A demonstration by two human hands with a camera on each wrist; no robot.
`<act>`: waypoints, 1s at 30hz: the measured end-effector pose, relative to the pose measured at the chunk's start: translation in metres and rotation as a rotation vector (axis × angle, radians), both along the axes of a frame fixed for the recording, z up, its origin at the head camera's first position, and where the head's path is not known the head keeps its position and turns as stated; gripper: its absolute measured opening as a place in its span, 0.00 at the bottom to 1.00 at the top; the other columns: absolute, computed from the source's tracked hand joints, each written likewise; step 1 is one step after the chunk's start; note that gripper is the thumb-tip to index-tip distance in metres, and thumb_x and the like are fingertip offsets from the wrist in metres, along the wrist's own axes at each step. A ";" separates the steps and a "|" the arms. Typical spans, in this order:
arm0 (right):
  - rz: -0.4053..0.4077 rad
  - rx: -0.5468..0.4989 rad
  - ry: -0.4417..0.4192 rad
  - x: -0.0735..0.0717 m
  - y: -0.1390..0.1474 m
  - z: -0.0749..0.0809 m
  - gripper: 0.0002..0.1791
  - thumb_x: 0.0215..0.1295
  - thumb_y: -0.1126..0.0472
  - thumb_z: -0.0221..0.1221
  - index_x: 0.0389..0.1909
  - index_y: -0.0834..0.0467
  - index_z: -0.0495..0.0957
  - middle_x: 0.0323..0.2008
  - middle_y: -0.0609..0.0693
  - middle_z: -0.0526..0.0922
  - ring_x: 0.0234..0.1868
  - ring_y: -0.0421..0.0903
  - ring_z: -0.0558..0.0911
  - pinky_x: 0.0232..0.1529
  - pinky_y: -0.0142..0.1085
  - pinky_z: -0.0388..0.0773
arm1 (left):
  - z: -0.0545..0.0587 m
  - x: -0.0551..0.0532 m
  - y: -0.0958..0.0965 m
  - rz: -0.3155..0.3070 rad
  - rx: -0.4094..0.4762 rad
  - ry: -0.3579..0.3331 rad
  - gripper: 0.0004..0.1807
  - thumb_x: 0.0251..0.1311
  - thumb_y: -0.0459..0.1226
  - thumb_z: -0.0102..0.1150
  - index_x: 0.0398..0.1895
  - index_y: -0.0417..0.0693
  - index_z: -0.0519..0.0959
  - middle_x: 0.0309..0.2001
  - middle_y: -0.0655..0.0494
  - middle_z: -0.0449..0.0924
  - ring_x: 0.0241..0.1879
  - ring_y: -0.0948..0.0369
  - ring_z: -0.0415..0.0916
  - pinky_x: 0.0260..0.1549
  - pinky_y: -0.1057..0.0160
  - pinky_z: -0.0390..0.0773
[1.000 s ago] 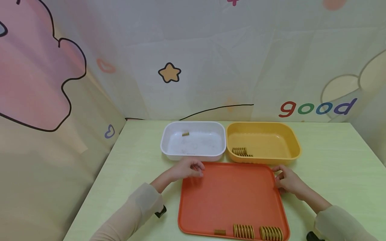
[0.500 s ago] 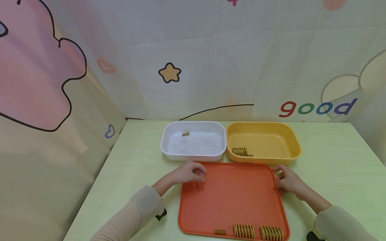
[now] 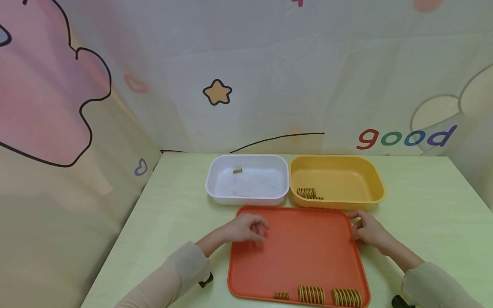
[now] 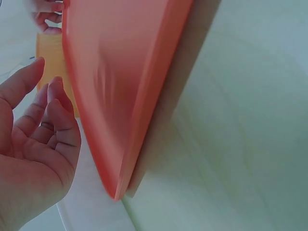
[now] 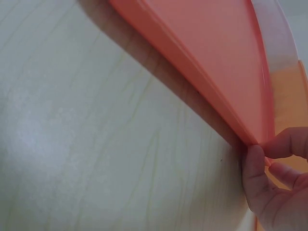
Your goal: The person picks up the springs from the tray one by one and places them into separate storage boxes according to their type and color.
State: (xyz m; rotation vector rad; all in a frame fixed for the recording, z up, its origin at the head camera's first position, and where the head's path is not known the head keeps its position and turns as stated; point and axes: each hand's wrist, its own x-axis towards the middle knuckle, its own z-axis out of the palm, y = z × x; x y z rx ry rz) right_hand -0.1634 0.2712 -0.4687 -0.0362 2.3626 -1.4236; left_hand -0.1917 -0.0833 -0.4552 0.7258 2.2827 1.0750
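An orange-red tray [image 3: 296, 252] lies on the table, with a small coil spring [image 3: 281, 295] and two larger springs [image 3: 311, 294] [image 3: 346, 297] along its near edge. My left hand [image 3: 246, 227] hovers over the tray's left side, its fingers loosely bent; in the left wrist view that hand [image 4: 41, 139] has nothing between thumb and fingertips. At the tray's far right corner, my right hand [image 3: 369, 231] pinches the rim. Seen from the right wrist, the thumb and fingers of this hand [image 5: 276, 178] meet at the corner.
Behind the tray stand a white bin [image 3: 247, 199] holding one small spring [image 3: 237, 170] and a yellow bin [image 3: 339, 179] with several springs [image 3: 307, 193] in its near left corner. A printed cloth [image 3: 262, 85] hangs behind the table [image 3: 185, 184].
My left hand has come away from the tray's far left corner, moving nearer and slightly right over the tray. The right hand, tray and springs stay put.
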 end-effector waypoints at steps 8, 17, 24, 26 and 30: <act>0.005 0.009 0.008 -0.001 0.000 0.000 0.27 0.47 0.75 0.48 0.51 0.73 0.55 0.23 0.54 0.68 0.19 0.44 0.70 0.20 0.36 0.74 | -0.002 0.009 0.003 -0.041 -0.020 0.019 0.15 0.46 0.32 0.63 0.41 0.42 0.75 0.28 0.56 0.78 0.25 0.69 0.72 0.27 0.74 0.73; 0.002 0.006 0.005 0.000 0.000 -0.001 0.28 0.46 0.75 0.48 0.51 0.73 0.55 0.23 0.54 0.68 0.19 0.44 0.71 0.20 0.36 0.74 | -0.007 0.017 0.006 -0.050 -0.011 0.000 0.18 0.44 0.31 0.65 0.41 0.43 0.73 0.29 0.54 0.75 0.24 0.68 0.70 0.25 0.74 0.72; 0.001 0.003 -0.002 0.000 0.000 -0.001 0.28 0.46 0.75 0.49 0.51 0.73 0.54 0.24 0.56 0.68 0.19 0.44 0.71 0.20 0.36 0.74 | -0.009 0.024 0.010 -0.121 -0.062 0.005 0.22 0.41 0.37 0.68 0.42 0.47 0.71 0.30 0.59 0.74 0.24 0.71 0.67 0.27 0.76 0.71; 0.004 0.001 -0.001 0.000 0.000 -0.001 0.28 0.46 0.76 0.49 0.52 0.74 0.54 0.24 0.56 0.68 0.19 0.44 0.70 0.20 0.36 0.74 | -0.009 0.026 0.012 -0.157 -0.068 0.006 0.24 0.41 0.38 0.68 0.43 0.47 0.71 0.30 0.59 0.73 0.25 0.72 0.67 0.28 0.76 0.70; 0.005 0.005 0.003 0.000 0.000 0.000 0.28 0.46 0.76 0.49 0.52 0.74 0.54 0.24 0.56 0.69 0.19 0.44 0.71 0.20 0.36 0.75 | -0.008 0.031 0.014 -0.218 -0.086 0.014 0.25 0.41 0.41 0.68 0.44 0.48 0.70 0.30 0.61 0.73 0.26 0.72 0.66 0.28 0.76 0.70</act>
